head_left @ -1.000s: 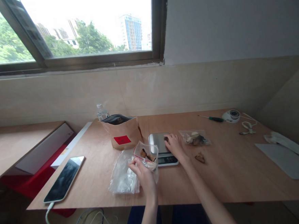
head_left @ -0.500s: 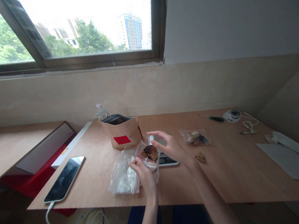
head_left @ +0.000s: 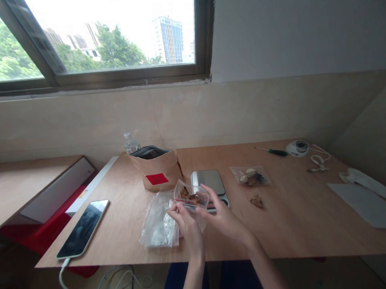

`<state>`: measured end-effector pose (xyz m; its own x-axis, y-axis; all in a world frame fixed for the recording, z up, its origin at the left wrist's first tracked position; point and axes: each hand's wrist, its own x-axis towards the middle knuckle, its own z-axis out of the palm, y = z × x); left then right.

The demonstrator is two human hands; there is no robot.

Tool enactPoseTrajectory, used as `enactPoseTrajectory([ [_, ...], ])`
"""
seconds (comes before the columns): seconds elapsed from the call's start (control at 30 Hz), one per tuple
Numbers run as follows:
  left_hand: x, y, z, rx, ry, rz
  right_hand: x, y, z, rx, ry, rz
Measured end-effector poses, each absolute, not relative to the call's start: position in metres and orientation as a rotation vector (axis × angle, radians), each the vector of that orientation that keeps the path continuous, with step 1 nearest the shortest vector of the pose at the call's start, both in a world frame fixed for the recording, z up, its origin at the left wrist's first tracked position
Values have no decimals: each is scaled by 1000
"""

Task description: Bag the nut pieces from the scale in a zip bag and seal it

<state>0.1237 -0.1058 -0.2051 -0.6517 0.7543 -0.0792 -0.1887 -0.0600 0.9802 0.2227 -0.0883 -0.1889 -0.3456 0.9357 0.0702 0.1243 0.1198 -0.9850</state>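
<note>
My left hand (head_left: 189,227) pinches the near left edge of a small clear zip-lock bag (head_left: 179,187) with a red line along its mouth. Dried brown pieces (head_left: 185,193), perhaps mushroom, lie inside the open bag. My right hand (head_left: 227,217) has thumb and fingers around the bag's right side. Behind that hand sits a digital scale (head_left: 207,178) with a bare metal plate. To the left of the hands lies a pile of empty clear bags (head_left: 157,224). A brown paper pouch (head_left: 161,168) with a red label stands open behind them.
A filled clear bag (head_left: 252,177) and a loose dried piece (head_left: 256,201) lie right of the scale. Farther right are a screwdriver (head_left: 277,152), a white dome camera (head_left: 297,148) and a grey sheet (head_left: 369,207). A phone (head_left: 83,230) on a cable lies left; a bottle (head_left: 131,143) stands behind the pouch.
My right hand has come down from above the bag to its right side. The large brown piece at the bag's mouth now sits lower, and the scale plate is uncovered.
</note>
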Motion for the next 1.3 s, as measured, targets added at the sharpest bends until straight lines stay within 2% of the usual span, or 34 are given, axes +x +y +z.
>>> enactPoseTrajectory([
  [0.1,122,-107,-205,702,1388,1824,220,-90,-188,-1000,-1506,1315],
  [0.27,104,-102,-208,843,1459,1842,230,-86,-184,-971,-1410,1225],
  [0.5,74,-93,-217,1110,1335,1569,242,-89,-201,-965,-1267,1327],
  [0.63,81,-99,-217,1182,1200,1517,240,-91,-210,-998,-1334,1273],
  [0.87,87,-102,-221,995,1353,1645,249,-91,-224,-1172,-1277,1008],
  [1.3,85,-101,-239,928,1312,1573,278,-89,-244,-1255,-1144,938],
])
